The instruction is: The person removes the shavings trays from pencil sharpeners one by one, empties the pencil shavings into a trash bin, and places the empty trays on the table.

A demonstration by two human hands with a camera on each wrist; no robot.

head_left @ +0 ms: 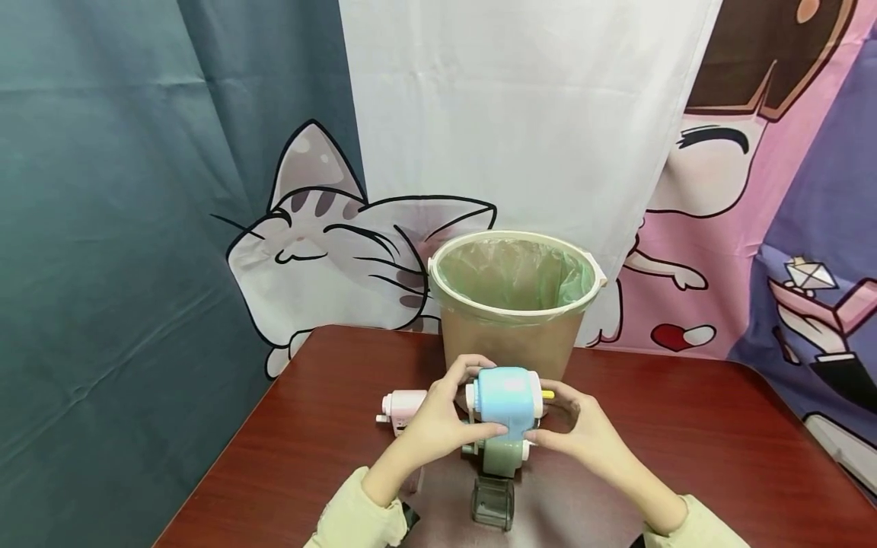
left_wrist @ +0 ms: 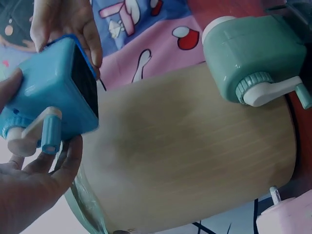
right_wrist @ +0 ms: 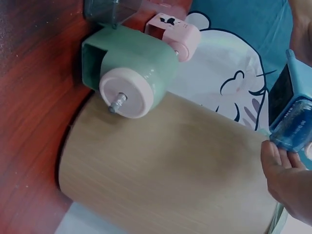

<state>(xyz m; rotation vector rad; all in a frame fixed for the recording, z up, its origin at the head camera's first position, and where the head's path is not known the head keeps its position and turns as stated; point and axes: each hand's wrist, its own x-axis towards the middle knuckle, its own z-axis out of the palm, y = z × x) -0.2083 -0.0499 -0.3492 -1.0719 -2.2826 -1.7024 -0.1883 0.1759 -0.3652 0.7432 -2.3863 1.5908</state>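
Observation:
Both hands hold a light blue crank pencil sharpener [head_left: 507,396] up in front of the bin. My left hand [head_left: 441,415] grips its left side, thumb low in front and fingers behind; the white crank arm with a blue knob [left_wrist: 50,134] is on this side. At the other end my right hand [head_left: 578,426] holds it between thumb and fingers, near a short yellow piece [head_left: 548,394] that sticks out. A dark opening [right_wrist: 282,95] shows in its body. Below stands a green sharpener [head_left: 503,457], partly hidden, with a pink sharpener [head_left: 404,403] to its left.
A tan bin [head_left: 510,335] lined with a green bag stands right behind the hands. A dark see-through drawer [head_left: 493,502] lies on the red-brown table [head_left: 658,426] in front of the green sharpener. Printed cloth [head_left: 521,114] hangs at the back.

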